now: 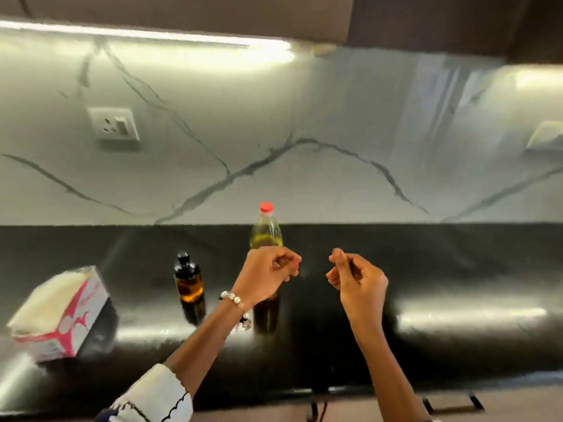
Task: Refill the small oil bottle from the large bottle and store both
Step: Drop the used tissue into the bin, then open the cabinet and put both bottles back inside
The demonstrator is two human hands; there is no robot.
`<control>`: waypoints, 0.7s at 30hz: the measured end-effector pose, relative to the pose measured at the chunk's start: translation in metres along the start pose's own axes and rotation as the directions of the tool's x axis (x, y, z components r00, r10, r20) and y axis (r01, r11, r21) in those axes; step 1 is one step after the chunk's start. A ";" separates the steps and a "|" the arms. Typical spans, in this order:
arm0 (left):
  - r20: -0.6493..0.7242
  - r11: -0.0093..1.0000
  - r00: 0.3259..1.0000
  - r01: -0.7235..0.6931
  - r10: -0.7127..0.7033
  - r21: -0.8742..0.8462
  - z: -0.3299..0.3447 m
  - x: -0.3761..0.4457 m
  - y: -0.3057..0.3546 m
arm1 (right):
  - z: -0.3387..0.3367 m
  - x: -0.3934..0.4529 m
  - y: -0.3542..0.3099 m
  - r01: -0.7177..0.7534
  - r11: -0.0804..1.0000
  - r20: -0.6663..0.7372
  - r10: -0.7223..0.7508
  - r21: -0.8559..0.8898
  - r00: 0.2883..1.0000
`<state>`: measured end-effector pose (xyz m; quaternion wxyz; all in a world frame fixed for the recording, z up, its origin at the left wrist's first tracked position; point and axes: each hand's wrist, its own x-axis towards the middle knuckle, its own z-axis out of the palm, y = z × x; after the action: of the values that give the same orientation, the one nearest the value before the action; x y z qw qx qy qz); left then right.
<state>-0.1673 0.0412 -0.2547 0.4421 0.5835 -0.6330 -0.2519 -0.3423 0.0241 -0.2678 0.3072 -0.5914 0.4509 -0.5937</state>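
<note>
Both bottles capped on counter [457, 269]. Big bottle [266, 233] right behind my left hand [265, 277], small bottle [188, 281] left of it. Right hand [358, 283] further right, both hands' fingers curled, gripping nothing.

Both bare forearms raised side by side, left hand [268, 274] with fingers curled into a loose fist — beaded bracelet [233, 298] at its wrist, patterned white sleeve [152, 397] below — right hand [355, 277] likewise curled, holding nothing, the two hands apart

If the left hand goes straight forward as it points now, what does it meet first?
Probably the large bottle with the red cap: the left hand, fingers curled, sits directly in front of it. Depth is unclear, so it may already be touching.
</note>
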 end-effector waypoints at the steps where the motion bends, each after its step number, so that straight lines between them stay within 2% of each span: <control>1: -0.064 0.998 0.996 -0.053 0.055 0.027 -0.017 0.010 0.008 | 0.008 0.012 -0.014 0.057 0.998 0.011 -0.057 0.021 0.998; 5: -0.222 0.953 0.936 -0.232 0.273 0.193 -0.078 0.043 0.040 | 0.040 0.051 -0.069 0.237 0.961 0.037 -0.244 0.141 0.969; 7: -0.284 0.913 0.882 -0.300 0.376 0.277 -0.107 0.060 0.055 | 0.056 0.071 -0.094 0.321 0.928 0.039 -0.334 0.188 0.942; 10: -0.404 0.810 0.725 -0.368 0.558 0.457 -0.140 0.085 0.071 | 0.077 0.101 -0.123 0.432 0.873 0.023 -0.448 0.225 0.894; 12: -0.473 0.742 0.601 -0.341 0.644 0.577 -0.156 0.103 0.082 | 0.092 0.121 -0.136 0.455 0.847 -0.012 -0.470 0.274 0.883; 14: -0.506 0.679 0.496 -0.271 0.706 0.682 -0.169 0.119 0.093 | 0.106 0.140 -0.147 0.440 0.831 -0.063 -0.447 0.339 0.892; 16: -0.488 0.611 0.429 -0.216 0.760 0.762 -0.180 0.136 0.103 | 0.119 0.159 -0.157 0.381 0.830 -0.109 -0.370 0.408 0.923; 18: -0.455 0.559 0.410 -0.180 0.791 0.809 -0.190 0.150 0.110 | 0.129 0.177 -0.168 0.264 0.834 -0.119 -0.236 0.485 0.964; 21: -0.415 0.508 0.441 -0.112 0.796 0.854 -0.201 0.168 0.118 | 0.136 0.205 -0.185 0.041 0.782 -0.023 -0.033 0.622 0.999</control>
<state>-0.0448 -0.0578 -0.0148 0.4535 0.5312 -0.5595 0.4462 -0.2009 -0.1082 -0.0288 0.4708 -0.4625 0.2200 -0.7184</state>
